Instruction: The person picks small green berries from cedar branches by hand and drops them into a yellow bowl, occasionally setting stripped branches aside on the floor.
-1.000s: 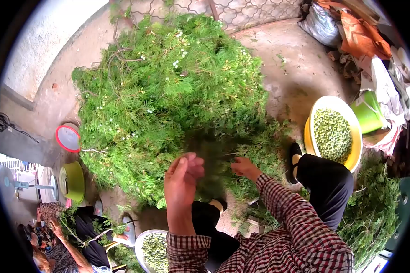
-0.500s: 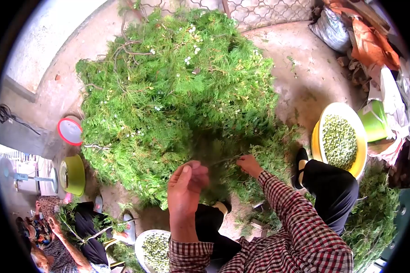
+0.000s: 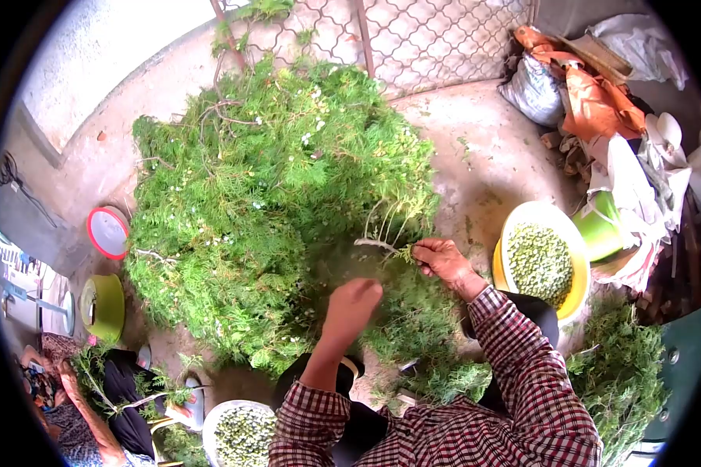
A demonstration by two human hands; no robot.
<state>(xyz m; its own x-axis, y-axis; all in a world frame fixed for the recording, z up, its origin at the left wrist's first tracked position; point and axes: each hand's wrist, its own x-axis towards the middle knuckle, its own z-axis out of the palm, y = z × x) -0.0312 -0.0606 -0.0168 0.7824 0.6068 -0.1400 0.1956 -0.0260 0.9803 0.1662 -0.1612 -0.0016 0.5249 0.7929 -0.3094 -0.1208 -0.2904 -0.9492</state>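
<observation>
My right hand (image 3: 442, 261) pinches a cypress-like evergreen twig (image 3: 375, 244); its pale bare stem and thin side shoots point left from the fingers. My left hand (image 3: 356, 300) is lower and to the left, curled closed and somewhat blurred, and whatever may be in its fingers is hidden. In front of both hands rises a large heap of green evergreen branches (image 3: 273, 179) dotted with pale small cones. Loose green sprigs (image 3: 420, 311) lie beneath the hands, near my legs.
A yellow-and-white basin (image 3: 539, 265) of green cones stands right; a white basin (image 3: 243, 436) of them is lower left. A seated person (image 3: 86, 405) holds a branch at left, near a green tub (image 3: 103, 307). Sacks (image 3: 600, 101) and more branches (image 3: 623, 373) lie right.
My right hand has risen and turned, bringing the twig into clearer view. My left hand has gone from raised with its palm showing to curled, further right. The view has shifted.
</observation>
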